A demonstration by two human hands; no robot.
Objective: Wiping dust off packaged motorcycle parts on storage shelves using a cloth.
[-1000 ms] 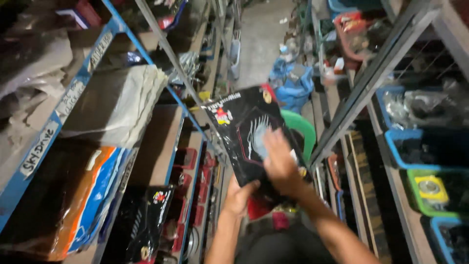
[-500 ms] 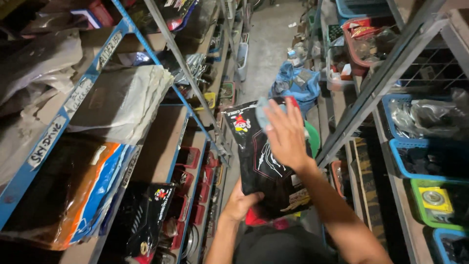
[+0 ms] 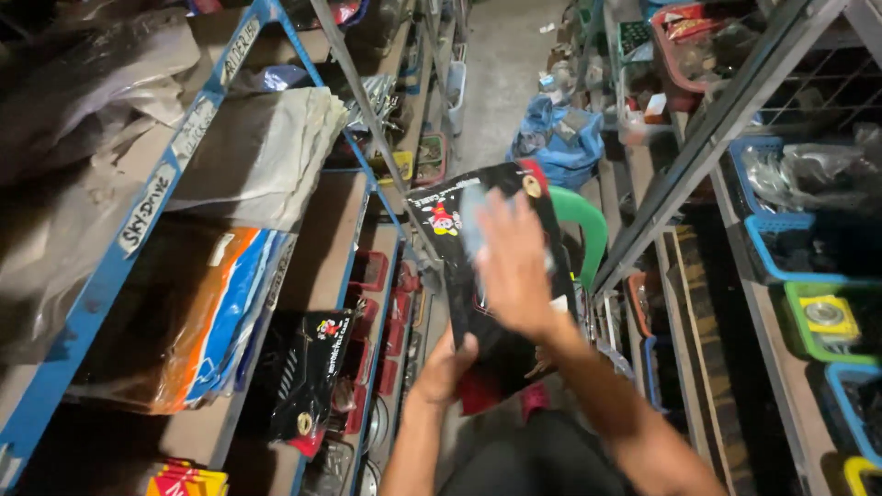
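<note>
Fingers of right hand [image 3: 514, 266] spread flat, gripping nothing, pressed on face of black glossy plastic packet with red corner [image 3: 491, 303]. Left hand [image 3: 447, 367] pinches packet's lower edge. Packet off blue metal shelf rack [image 3: 276, 276], mid-aisle; similar packet [image 3: 308, 377] on shelf.

The flat packet [image 3: 496, 276] stands upright in the aisle between two shelf racks, the left hand [image 3: 447, 366] under its lower edge and the right hand [image 3: 514, 266] spread over its front. Behind the packet is a curved plastic rim [image 3: 588, 230], perhaps a stool or basin, and farther down the aisle a heap of cloth [image 3: 560, 142] lies on the floor. On the left rack [image 3: 138, 230] a folded sack [image 3: 266, 152] lies above a stack of sheets [image 3: 211, 312]; a second packet [image 3: 308, 377] hangs off that shelf's front. Baskets [image 3: 790, 248] sit on the right rack.
</note>
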